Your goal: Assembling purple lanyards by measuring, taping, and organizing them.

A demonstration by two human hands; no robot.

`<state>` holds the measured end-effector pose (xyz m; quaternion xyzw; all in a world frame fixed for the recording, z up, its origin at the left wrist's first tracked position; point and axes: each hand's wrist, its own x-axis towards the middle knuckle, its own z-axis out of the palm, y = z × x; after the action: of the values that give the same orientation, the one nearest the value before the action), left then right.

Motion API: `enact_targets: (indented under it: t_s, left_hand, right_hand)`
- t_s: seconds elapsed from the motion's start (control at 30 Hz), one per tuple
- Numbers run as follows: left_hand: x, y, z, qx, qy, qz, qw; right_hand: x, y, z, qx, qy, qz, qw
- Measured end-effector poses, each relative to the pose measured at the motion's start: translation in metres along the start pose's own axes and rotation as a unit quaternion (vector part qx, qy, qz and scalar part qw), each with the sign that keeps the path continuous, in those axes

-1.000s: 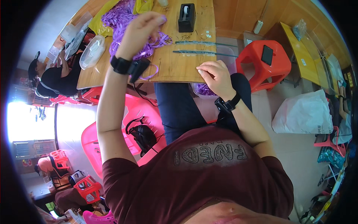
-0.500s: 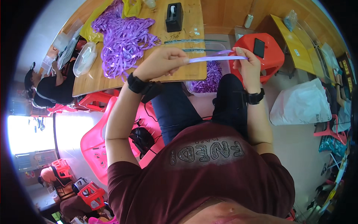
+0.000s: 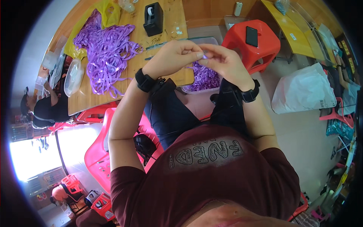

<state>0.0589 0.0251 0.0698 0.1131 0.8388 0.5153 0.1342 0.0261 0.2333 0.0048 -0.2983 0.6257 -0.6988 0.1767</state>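
My left hand (image 3: 173,57) and my right hand (image 3: 228,65) meet in front of me, above the table's right edge. Both are closed, fingertips together in a pinch on a purple ribbon (image 3: 205,57). Only a small bit of it shows between the fingers; the rest is hidden. Below the hands stands a clear plastic bin (image 3: 216,41) holding many short purple ribbon pieces (image 3: 206,77). To the left, a big tangled heap of purple ribbon (image 3: 107,53) lies on the wooden table (image 3: 132,77).
A black tape dispenser (image 3: 153,20), a yellow plastic bag (image 3: 110,13) and a clear plastic container (image 3: 74,77) are on the table. To the right stand a red stool (image 3: 238,34) with a phone (image 3: 252,36) on it and a white sack (image 3: 302,89). Another person (image 3: 45,102) sits at far left.
My hands have come together; the ribbon stretched between them is now mostly hidden in the fingers. The view has shifted, so the table sits further left.
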Motion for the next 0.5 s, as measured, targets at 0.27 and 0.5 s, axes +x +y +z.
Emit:
enact_targets:
  t_s: [0.27, 0.5]
  left_hand:
    - [0.041, -0.034, 0.007, 0.13, 0.005, 0.108, 0.986]
    - [0.065, -0.048, -0.008, 0.142, 0.03, 0.069, 0.987]
  right_hand:
    - [0.006, 0.015, -0.052, -0.277, 0.155, -0.05, 0.947]
    - [0.057, 0.049, -0.085, -0.406, 0.052, -0.131, 0.903]
